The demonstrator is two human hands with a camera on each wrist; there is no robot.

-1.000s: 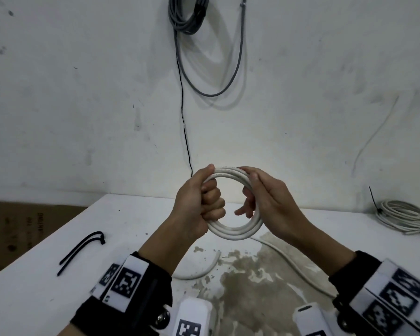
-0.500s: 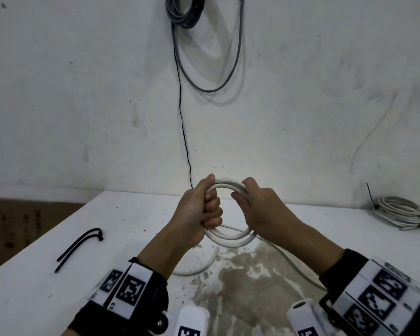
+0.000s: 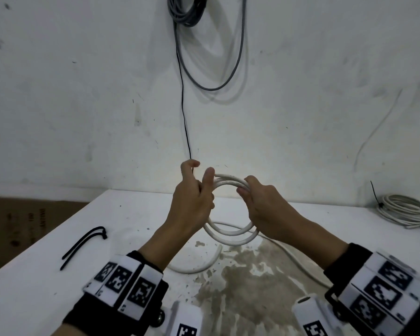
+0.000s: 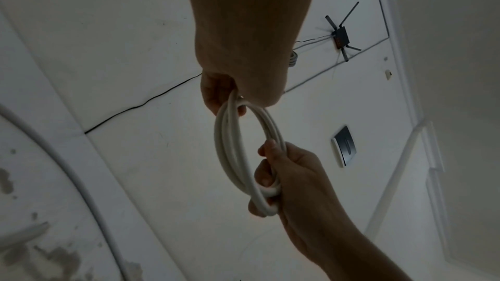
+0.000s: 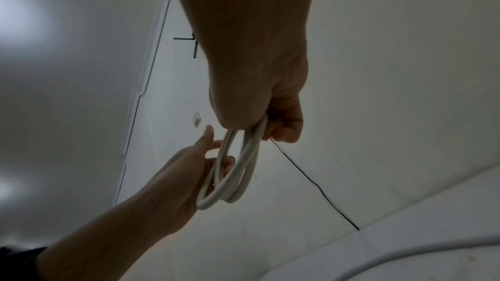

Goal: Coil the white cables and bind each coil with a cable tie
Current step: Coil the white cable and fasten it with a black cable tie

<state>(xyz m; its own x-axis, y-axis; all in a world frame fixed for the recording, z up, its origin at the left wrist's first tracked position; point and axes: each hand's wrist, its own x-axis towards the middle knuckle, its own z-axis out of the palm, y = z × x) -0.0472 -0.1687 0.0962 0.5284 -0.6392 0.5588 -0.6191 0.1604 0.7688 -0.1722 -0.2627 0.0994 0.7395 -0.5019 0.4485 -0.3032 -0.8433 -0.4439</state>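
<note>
I hold a white cable coil (image 3: 228, 235) upright above the white table (image 3: 46, 287). My right hand (image 3: 264, 207) grips its right side with fingers curled round the strands. My left hand (image 3: 192, 202) is on the left side: thumb and index finger stick up off the cable, while the lower fingers stay hooked through the loop. The left wrist view shows the coil (image 4: 230, 146) between both hands, as does the right wrist view, where the coil (image 5: 243, 168) hangs over my left hand's fingers (image 5: 224, 161). The cable's loose tail (image 3: 197, 269) lies on the table below.
Two black cable ties (image 3: 83, 246) lie on the table at the left. A bound white coil (image 3: 403, 209) sits at the far right against the wall. Grey cable (image 3: 184, 10) hangs on the wall above. Brown cardboard (image 3: 22, 219) lies beyond the table's left edge.
My left hand's thumb and index finger have lifted off the coil and point upward. My right hand has taken a firmer grip on the right side. The loops have spread slightly.
</note>
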